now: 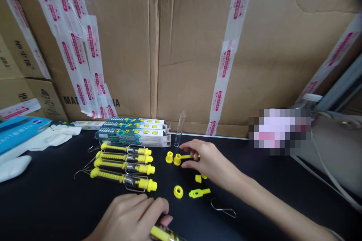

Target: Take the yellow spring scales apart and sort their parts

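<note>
My left hand (132, 218) is wrapped round a clear tube with yellow parts inside (166, 235), partly cut off by the bottom edge. My right hand (202, 156) hovers over loose yellow pieces, thumb and forefinger spread. Nearest its fingertips is a yellow flanged cap (177, 159), with another yellow cap (169, 157) to its left. A slim yellow strip (186, 156) shows behind the fingers. Below the right hand lie a small yellow piece (198, 178), a yellow ring (178, 191), a flat yellow tab (199, 193) and a bent wire hook (223, 209).
Several assembled tubular spring scales (124, 179) lie side by side at left. Behind them are printed boxes (132, 137). An upright clear tube (180, 130) stands near the cardboard wall (192, 45). White gloves (56, 139) lie far left; a grey bag (336, 150) is at right.
</note>
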The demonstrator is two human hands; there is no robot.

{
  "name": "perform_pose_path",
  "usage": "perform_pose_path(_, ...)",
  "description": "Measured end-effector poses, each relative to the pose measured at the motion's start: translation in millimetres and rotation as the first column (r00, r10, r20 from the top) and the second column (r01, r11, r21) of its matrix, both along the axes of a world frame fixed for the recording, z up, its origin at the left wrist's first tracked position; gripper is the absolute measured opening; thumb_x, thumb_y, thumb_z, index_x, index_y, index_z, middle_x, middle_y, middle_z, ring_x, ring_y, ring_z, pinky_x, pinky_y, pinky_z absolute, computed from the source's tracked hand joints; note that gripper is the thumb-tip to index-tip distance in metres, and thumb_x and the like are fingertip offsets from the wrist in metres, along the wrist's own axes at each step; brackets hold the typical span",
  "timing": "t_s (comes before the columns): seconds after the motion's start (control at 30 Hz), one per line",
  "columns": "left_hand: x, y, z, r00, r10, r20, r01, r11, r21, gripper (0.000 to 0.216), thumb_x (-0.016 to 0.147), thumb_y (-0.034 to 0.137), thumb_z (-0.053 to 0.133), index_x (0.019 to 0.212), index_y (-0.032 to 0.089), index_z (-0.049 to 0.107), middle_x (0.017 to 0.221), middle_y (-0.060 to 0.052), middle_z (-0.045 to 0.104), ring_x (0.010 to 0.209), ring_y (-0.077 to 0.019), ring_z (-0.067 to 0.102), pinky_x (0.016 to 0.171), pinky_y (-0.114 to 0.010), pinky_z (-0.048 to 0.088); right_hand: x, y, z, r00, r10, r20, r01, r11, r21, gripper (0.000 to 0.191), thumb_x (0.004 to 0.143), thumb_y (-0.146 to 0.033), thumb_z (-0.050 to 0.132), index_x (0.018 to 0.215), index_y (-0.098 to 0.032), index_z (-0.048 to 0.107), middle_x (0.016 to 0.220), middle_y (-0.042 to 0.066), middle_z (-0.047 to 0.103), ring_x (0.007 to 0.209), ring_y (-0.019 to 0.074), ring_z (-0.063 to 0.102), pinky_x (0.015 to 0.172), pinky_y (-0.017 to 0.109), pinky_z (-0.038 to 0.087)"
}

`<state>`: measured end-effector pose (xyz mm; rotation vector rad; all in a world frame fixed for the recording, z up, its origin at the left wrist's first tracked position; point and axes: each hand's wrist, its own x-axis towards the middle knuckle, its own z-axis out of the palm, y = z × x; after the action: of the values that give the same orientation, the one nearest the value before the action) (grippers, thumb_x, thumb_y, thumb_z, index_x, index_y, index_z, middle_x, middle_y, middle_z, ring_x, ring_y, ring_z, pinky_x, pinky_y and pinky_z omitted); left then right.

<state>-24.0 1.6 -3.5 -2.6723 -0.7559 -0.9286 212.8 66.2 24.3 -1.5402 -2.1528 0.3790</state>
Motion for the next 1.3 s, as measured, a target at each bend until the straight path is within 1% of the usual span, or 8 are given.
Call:
perform_pose_path(0.17, -1.9, -2.6, 1.1, 1.0, 0.023, -0.013, -0.023, 1.0, -0.001, 0.036, 0.109, 0.032, 0.026, 0.093, 0.023, 0.057, 0.066, 0.007, 0.067, 0.054, -0.0106, 0.068, 0.052, -0.023, 0.05, -23.1, 9.7, -12.7, 0.997, 0.039, -0.074, -0.039, 0.999, -0.004, 0.035, 0.076, -0.008, 0.083, 0.11, -0.011, 0.075, 0.1, 0.01, 0.076, 0.074, 0.0173, 0.07, 0.072, 0.029, 0.059)
perform_pose_path(0.3, -2.2, -0.7, -0.8, 0.996, 0.066, 0.056, -0.07, 0.995, 0.07, 0.038, 0.105, 0.051, 0.034, 0.096, 0.022, 0.057, 0.071, 0.005, 0.071, 0.059, -0.0126, 0.071, 0.055, -0.024, 0.053, -24.5, 13.9, -13.6, 0.993, 0.035, -0.116, -0.037, 0.999, -0.015, 0.037, 0.074, -0.007, 0.085, 0.109, -0.008, 0.075, 0.102, 0.013, 0.075, 0.073, 0.0189, 0.07, 0.072, 0.03, 0.058)
perform_pose_path(0.4, -3.6, 1.9, -2.4, 0.993, 0.079, 0.086, -0.088, 0.99, 0.113, 0.032, 0.105, 0.048, 0.04, 0.095, 0.023, 0.058, 0.071, 0.005, 0.07, 0.057, -0.0137, 0.071, 0.053, -0.025, 0.053, -17.6, 2.7, -3.9, 0.988, -0.001, -0.155, -0.003, 1.0, -0.026, 0.041, 0.073, -0.011, 0.087, 0.112, -0.007, 0.074, 0.099, 0.013, 0.075, 0.072, 0.0198, 0.07, 0.07, 0.031, 0.057)
perform_pose_path(0.5, -5.5, 4.9, -3.4, 0.99, 0.113, 0.08, -0.12, 0.988, 0.094, 0.027, 0.106, 0.04, 0.041, 0.098, 0.023, 0.06, 0.074, 0.004, 0.071, 0.059, -0.0144, 0.072, 0.053, -0.025, 0.054, -4.9, -21.6, 7.8, 0.972, 0.024, -0.235, -0.038, 0.998, -0.056, 0.018, 0.091, -0.029, 0.073, 0.104, -0.017, 0.078, 0.096, 0.006, 0.077, 0.08, 0.0191, 0.071, 0.07, 0.026, 0.055)
perform_pose_path(0.63, -4.5, 7.9, -4.8, 0.984, 0.16, 0.08, -0.167, 0.981, 0.094, 0.028, 0.106, 0.042, 0.04, 0.099, 0.024, 0.06, 0.075, 0.003, 0.071, 0.059, -0.016, 0.073, 0.051, -0.027, 0.055, 8.7, -56.3, 9.4, 0.928, 0.105, -0.358, -0.183, 0.964, -0.191, 0.034, 0.097, -0.048, 0.058, 0.098, -0.022, 0.08, 0.093, 0.004, 0.079, 0.084, 0.0213, 0.07, 0.074, 0.028, 0.051)
perform_pose_path(0.83, -4.1, 8.5, -5.9, 0.984, 0.149, 0.095, -0.156, 0.985, 0.068, 0.027, 0.105, 0.044, 0.041, 0.1, 0.024, 0.06, 0.077, 0.004, 0.072, 0.061, -0.0149, 0.074, 0.052, -0.025, 0.056, 10.9, -75.3, -13.4, 0.801, -0.098, -0.591, -0.243, 0.849, -0.47, 0.036, 0.082, -0.047, 0.075, 0.103, -0.018, 0.078, 0.074, 0.002, 0.07, 0.062, 0.0151, 0.062, 0.062, 0.025, 0.052)
perform_pose_path(1.17, -10.8, 11.6, -12.0, 0.966, 0.213, 0.149, -0.195, 0.972, -0.129, 0.031, 0.103, 0.054, 0.043, 0.119, 0.03, 0.054, 0.1, 0.008, 0.078, 0.08, -0.011, 0.078, 0.071, -0.016, 0.059, 30.2, -73.1, -6.8, 0.628, -0.196, -0.753, -0.16, 0.915, -0.371, 0.041, 0.077, -0.053, 0.081, 0.103, -0.021, 0.077, 0.081, 0.003, 0.073, 0.074, 0.0162, 0.068, 0.071, 0.025, 0.056)
perform_pose_path(1.3, -12.2, 12.6, -8.2, 0.961, 0.227, 0.155, -0.2, 0.964, -0.174, 0.026, 0.105, 0.049, 0.038, 0.108, 0.031, 0.057, 0.09, 0.011, 0.078, 0.073, -0.0098, 0.077, 0.064, -0.015, 0.057, 37.3, -68.7, -1.1, 0.613, -0.209, -0.762, -0.143, 0.919, -0.367, 0.04, 0.081, -0.054, 0.078, 0.1, -0.019, 0.075, 0.086, 0.005, 0.075, 0.081, 0.0176, 0.07, 0.078, 0.027, 0.057)
